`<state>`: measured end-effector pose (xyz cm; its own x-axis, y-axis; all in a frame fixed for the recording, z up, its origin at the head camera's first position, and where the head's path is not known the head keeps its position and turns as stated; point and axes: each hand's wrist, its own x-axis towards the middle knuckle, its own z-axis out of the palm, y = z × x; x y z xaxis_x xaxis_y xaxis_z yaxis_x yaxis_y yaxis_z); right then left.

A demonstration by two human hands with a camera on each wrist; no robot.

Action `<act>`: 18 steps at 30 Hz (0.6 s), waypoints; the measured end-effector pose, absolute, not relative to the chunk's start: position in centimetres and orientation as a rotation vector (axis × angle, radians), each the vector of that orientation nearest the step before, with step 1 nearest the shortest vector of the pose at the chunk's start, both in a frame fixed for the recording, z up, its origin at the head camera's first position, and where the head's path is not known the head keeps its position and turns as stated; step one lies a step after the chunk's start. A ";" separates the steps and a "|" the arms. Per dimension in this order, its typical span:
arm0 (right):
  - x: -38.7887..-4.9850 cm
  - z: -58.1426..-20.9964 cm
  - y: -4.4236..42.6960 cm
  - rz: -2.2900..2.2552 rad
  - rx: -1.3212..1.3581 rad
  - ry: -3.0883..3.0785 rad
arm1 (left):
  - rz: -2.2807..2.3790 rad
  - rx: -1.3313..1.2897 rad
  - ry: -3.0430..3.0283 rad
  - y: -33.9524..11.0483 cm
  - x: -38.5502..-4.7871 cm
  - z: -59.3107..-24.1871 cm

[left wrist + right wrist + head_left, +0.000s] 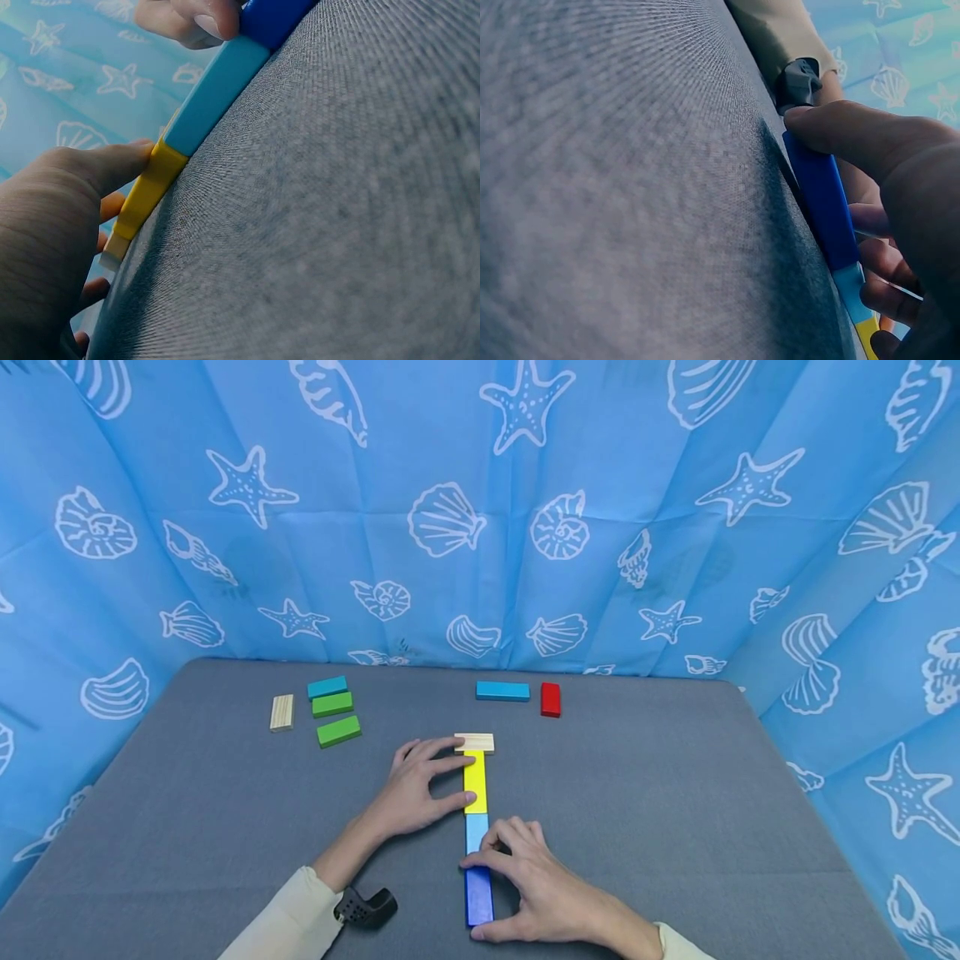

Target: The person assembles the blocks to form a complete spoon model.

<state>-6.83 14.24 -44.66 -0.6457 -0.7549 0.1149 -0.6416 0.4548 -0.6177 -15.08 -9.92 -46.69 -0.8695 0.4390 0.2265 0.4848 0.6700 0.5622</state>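
Four touching blocks: on the table (675,827), wood block (480,743) crosswise at the far end, then yellow block (477,782), light blue block (476,828) and dark blue block (478,897) lengthwise.
Left hand (420,789): fingers spread, unclenched, touching the yellow block, apparently to steady it.
Right hand (551,889): grasps the dark blue block, thumb at its near end, seemingly to keep it aligned.
Red block (551,700): lies well apart, perhaps to leave working room.

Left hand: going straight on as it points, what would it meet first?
The left hand would likely meet the yellow block first, which its thumb touches; depth at the adjoining unpainted wooden block is unclear.
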 end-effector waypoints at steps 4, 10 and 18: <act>-6.8 -44.6 14.2 -0.953 -1.223 2.524 | -0.978 -0.773 -2.805 -9.9 -15.1 -46.7; -6.8 -44.6 14.2 -0.947 -1.215 2.524 | -0.978 -0.770 -2.806 -9.9 -15.1 -46.8; -6.8 -44.6 14.3 -0.973 -1.217 2.523 | -0.984 -0.770 -2.815 -10.0 -15.1 -46.8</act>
